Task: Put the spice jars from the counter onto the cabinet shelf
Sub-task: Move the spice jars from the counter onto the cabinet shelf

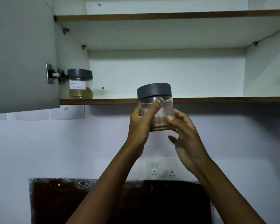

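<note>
Both hands are sharing the grip on a clear spice jar point(155, 107) with a dark grey lid: the left hand point(141, 125) is wrapping its fingers closed around the jar's side, thumb pressing across the glass near the lid, while the right hand point(187, 136) is cupping the lower right of the jar, thumb tip touching the glass and the other fingers blurred, so how tightly it is closing cannot be told. The jar is standing upright in the air, its lid overlapping the brown front edge of the lower cabinet shelf point(217, 100), its base hanging below that edge; a thin layer of brownish spice is lying at its bottom. At about 10 o'clock from it, a second jar point(80, 84) with the same grey lid and a white handwritten label is sitting on the shelf's far left, just beside the door hinge point(55, 75). The open cabinet door point(21, 54) is hanging at 9 o'clock. An upper shelf point(168, 15) is running across at 12 o'clock. At 6 o'clock, a wall socket point(164, 172) is showing between the forearms, with the dark counter point(58, 201) below it.
</note>
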Demonstrator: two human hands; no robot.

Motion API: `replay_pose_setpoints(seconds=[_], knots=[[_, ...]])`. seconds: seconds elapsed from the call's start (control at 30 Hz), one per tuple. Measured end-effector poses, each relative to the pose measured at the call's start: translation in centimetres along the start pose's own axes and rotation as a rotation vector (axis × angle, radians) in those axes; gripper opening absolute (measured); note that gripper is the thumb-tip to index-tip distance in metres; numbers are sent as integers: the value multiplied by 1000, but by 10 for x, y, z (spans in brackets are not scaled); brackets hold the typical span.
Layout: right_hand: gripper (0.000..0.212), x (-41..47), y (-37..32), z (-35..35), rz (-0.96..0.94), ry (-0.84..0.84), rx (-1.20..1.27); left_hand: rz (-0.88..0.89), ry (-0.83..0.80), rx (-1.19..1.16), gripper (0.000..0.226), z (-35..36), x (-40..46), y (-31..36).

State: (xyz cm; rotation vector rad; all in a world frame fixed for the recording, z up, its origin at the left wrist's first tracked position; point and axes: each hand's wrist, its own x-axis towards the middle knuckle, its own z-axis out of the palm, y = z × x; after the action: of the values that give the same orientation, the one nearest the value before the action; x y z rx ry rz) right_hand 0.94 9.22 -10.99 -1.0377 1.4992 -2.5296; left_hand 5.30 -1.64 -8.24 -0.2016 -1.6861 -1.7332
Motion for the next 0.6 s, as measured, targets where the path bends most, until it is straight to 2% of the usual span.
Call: replay_pose_setpoints(seconds=[0.13, 0.2, 0.27, 0.33, 0.4, 0.5, 0.6], knots=[[34, 1, 4, 0, 229, -200, 341, 8, -95, -43, 56, -4, 3, 2], [31, 0, 9, 4, 223, -246, 388, 8, -147, -34, 61, -4, 3, 1], [40, 1, 10, 8, 152, -212, 343, 34, -147, -32, 54, -5, 5, 0], [60, 2, 10, 11, 41, -112, 225, 80, -101, -26, 40, -5, 7, -1], [74, 1, 13, 15, -118, 32, 4, 113, -65, -23, 35, -4, 7, -2], [86, 1, 19, 24, -436, 235, -421, 96, -61, -42, 36, 2, 5, -3], [93, 3, 23, 27, -606, 279, -640, 81, -52, -35, 43, 4, 5, -1]])
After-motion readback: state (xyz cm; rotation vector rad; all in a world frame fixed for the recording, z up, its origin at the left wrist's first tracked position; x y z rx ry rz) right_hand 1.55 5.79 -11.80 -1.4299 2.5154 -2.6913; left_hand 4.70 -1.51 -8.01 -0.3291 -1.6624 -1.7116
